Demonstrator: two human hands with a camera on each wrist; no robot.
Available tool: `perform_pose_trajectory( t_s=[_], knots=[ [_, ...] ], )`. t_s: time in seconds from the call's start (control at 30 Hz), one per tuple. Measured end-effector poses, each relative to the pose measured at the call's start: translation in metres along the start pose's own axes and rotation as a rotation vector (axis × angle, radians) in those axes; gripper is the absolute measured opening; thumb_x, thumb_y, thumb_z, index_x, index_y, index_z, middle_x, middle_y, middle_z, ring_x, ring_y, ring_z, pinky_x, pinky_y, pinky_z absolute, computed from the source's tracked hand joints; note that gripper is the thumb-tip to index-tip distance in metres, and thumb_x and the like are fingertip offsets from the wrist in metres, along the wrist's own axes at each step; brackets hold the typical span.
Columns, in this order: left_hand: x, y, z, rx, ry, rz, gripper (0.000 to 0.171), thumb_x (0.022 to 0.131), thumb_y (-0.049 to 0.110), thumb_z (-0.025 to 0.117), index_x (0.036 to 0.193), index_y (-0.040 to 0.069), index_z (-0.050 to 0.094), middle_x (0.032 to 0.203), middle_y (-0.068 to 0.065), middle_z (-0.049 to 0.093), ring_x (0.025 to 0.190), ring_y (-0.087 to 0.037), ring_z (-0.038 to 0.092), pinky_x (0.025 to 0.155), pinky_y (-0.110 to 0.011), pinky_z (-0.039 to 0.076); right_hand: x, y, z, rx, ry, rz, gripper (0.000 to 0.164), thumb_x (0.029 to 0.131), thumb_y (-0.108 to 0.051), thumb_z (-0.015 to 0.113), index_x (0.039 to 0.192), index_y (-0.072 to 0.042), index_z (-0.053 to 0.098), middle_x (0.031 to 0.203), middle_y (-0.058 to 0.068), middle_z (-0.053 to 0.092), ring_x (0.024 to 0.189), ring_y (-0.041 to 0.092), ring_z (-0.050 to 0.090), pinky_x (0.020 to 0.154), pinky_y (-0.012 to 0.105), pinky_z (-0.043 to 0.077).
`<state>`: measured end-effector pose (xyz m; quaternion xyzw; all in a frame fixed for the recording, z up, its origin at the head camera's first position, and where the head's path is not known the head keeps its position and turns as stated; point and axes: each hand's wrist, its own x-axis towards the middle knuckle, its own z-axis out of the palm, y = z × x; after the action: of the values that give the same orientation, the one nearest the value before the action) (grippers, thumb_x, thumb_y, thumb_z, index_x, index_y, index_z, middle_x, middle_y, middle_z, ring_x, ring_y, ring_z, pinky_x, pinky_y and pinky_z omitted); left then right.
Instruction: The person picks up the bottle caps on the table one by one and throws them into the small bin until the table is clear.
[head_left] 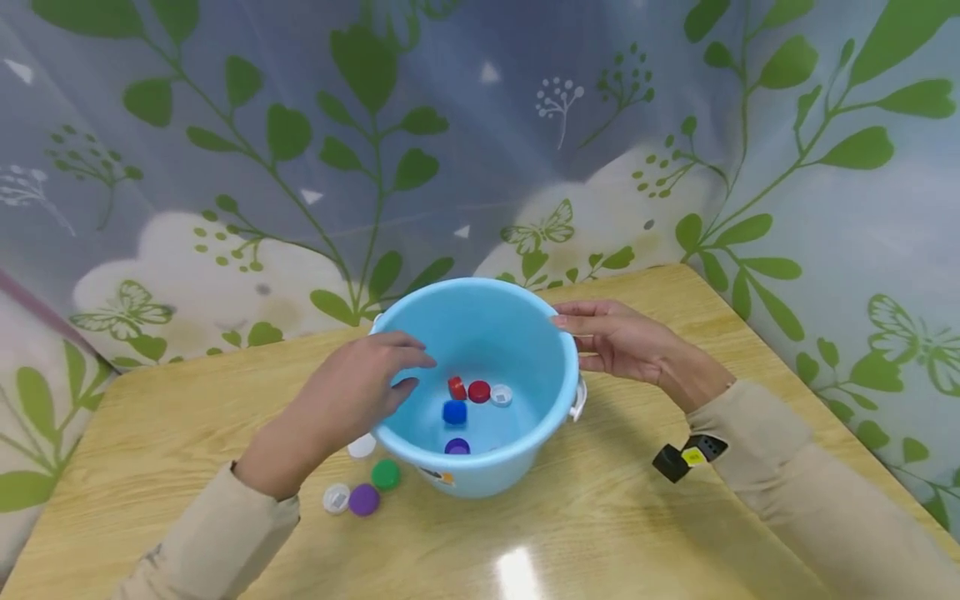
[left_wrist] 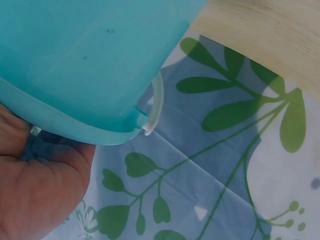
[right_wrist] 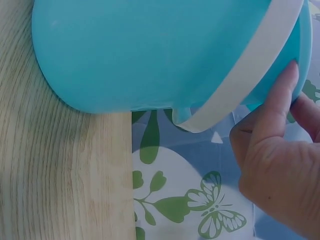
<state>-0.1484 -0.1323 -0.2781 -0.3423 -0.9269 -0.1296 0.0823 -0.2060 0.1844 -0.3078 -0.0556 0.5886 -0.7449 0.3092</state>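
Caps (head_left: 454, 412) inside blue bucket (head_left: 480, 482) on bench (head_left: 600, 542)
Right hand (head_left: 626, 342) pinches its rim; left hand (head_left: 356, 383) arches over the opposite side, fingers parted, empty.

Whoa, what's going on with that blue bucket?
A person has both hands at the light blue bucket. The right hand holds its rim, while the left hand hangs over the opposite side, holding nothing I can see. Inside lie small red, white, blue and purple caps. Green, purple and white ones lie on the table beside it.
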Motion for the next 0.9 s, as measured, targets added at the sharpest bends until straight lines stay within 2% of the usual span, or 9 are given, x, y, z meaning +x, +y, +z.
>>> perform_pose_trajectory(
  t_s=[0.17,0.27,0.4,0.5,0.6,0.67,0.7,0.8,0.9],
  knots=[
    [-0.002,-0.002,0.002,-0.025,0.058,0.035,0.026,0.079,0.0,0.075,0.105,0.005,0.072,0.109,-0.011,0.067,0.103,-0.03,0.062,0.089,-0.045,0.053,-0.002,0.001,-0.001,0.006,0.007,-0.004,0.045,0.096,-0.012,0.058,0.137,0.002,0.043,0.108,0.011,0.064,0.089,0.018,0.066,0.078,0.032,0.058],
    [-0.004,-0.005,0.003,-0.029,0.133,0.064,0.029,0.078,-0.001,0.076,0.106,0.005,0.072,0.11,-0.01,0.067,0.105,-0.029,0.061,0.088,-0.044,0.053,-0.002,0.001,-0.001,0.016,0.005,-0.01,0.042,0.096,-0.012,0.058,0.135,0.0,0.045,0.108,0.011,0.064,0.089,0.018,0.067,0.079,0.032,0.057],
    [-0.008,-0.01,0.006,-0.003,0.318,0.109,0.031,0.075,-0.003,0.078,0.105,0.004,0.072,0.11,-0.012,0.066,0.105,-0.03,0.06,0.086,-0.044,0.054,-0.003,0.0,-0.001,0.026,0.004,-0.011,0.043,0.096,-0.012,0.059,0.135,0.0,0.045,0.109,0.011,0.064,0.09,0.019,0.067,0.08,0.032,0.057],
    [-0.011,-0.014,0.01,0.035,0.506,0.086,0.028,0.074,-0.002,0.077,0.101,0.003,0.072,0.105,-0.013,0.066,0.098,-0.031,0.062,0.076,-0.043,0.057,-0.002,0.0,-0.001,0.019,0.001,-0.009,0.045,0.096,-0.012,0.059,0.136,0.001,0.043,0.11,0.012,0.064,0.091,0.02,0.067,0.081,0.033,0.057],
    [-0.016,-0.019,0.014,0.055,0.654,-0.016,0.024,0.075,0.002,0.073,0.099,0.003,0.071,0.1,-0.013,0.067,0.09,-0.032,0.063,0.063,-0.043,0.056,-0.002,0.0,-0.001,0.001,0.005,-0.011,0.046,0.096,-0.011,0.058,0.137,0.002,0.042,0.111,0.013,0.063,0.092,0.02,0.066,0.082,0.034,0.056],
    [-0.021,-0.023,0.016,0.024,0.696,-0.107,0.024,0.077,0.003,0.071,0.101,0.002,0.07,0.099,-0.013,0.066,0.088,-0.031,0.062,0.057,-0.042,0.054,-0.001,-0.001,-0.002,-0.007,0.011,-0.013,0.045,0.096,-0.011,0.058,0.137,0.002,0.043,0.112,0.013,0.063,0.093,0.02,0.066,0.082,0.035,0.056],
    [-0.024,-0.025,0.018,-0.002,0.699,-0.157,0.024,0.079,0.003,0.069,0.103,0.001,0.068,0.1,-0.014,0.066,0.089,-0.03,0.062,0.059,-0.042,0.054,-0.001,-0.001,-0.002,-0.01,0.013,-0.013,0.044,0.096,-0.011,0.058,0.136,0.002,0.044,0.111,0.013,0.064,0.092,0.02,0.066,0.082,0.035,0.056],
    [-0.035,-0.032,0.022,-0.096,0.652,-0.311,0.024,0.083,0.002,0.063,0.107,0.0,0.065,0.103,-0.014,0.064,0.092,-0.03,0.061,0.066,-0.042,0.056,0.0,-0.001,-0.001,-0.003,0.012,-0.008,0.042,0.095,-0.011,0.06,0.133,0.001,0.047,0.11,0.012,0.065,0.091,0.02,0.067,0.081,0.035,0.056],
    [-0.048,-0.038,0.028,-0.166,0.518,-0.452,0.025,0.087,0.005,0.059,0.111,0.002,0.064,0.108,-0.014,0.063,0.096,-0.031,0.061,0.075,-0.045,0.055,0.0,0.0,0.0,0.0,-0.001,-0.003,0.041,0.095,-0.011,0.06,0.132,0.001,0.049,0.11,0.012,0.065,0.092,0.02,0.067,0.081,0.035,0.056]
  ],
)
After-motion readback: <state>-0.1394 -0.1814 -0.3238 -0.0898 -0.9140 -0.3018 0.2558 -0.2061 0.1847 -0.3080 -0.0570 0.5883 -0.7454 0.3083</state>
